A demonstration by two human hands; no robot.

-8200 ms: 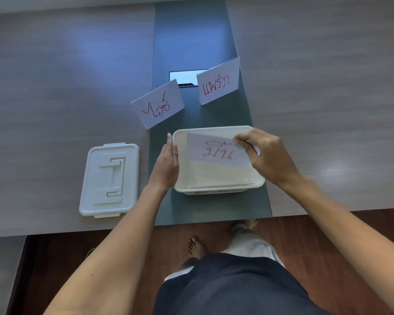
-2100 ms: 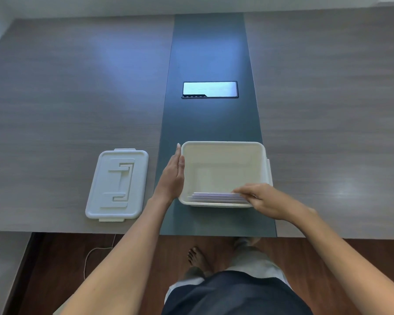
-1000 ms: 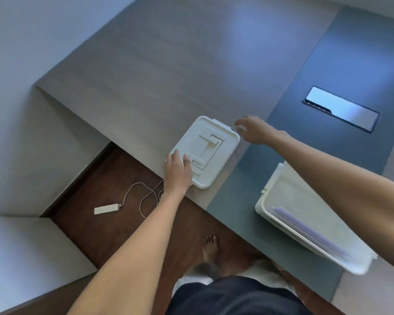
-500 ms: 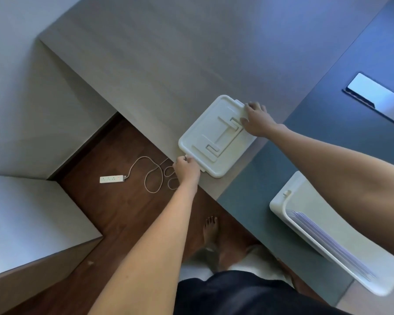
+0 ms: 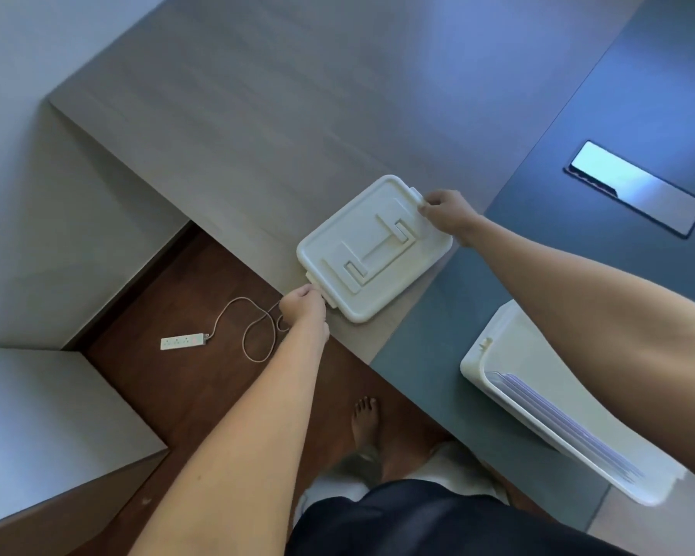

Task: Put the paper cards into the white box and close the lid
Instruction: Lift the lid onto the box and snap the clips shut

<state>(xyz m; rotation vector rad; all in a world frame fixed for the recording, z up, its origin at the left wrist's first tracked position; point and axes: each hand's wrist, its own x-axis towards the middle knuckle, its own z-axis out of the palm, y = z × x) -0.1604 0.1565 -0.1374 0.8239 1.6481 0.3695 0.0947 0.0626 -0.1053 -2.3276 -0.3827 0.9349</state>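
Lid (image 5: 372,246) at desk (image 5: 257,126) near edge; my left hand (image 5: 303,307) and right hand (image 5: 446,212) clamped on its 2 end tabs. Cards (image 5: 558,419) inside white box (image 5: 474,363) alongside. I'd lift level, align corners.

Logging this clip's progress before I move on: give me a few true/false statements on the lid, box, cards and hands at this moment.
1. The lid is already seated on the white box. False: it is over the table, apart from the box.
2. The left hand and the right hand grip tabs at opposite ends of the lid. True.
3. The paper cards are inside the white box. True.
4. One card stands on the table beside the lid. False: none shows outside the box.
5. A power strip lies on the floor. True.
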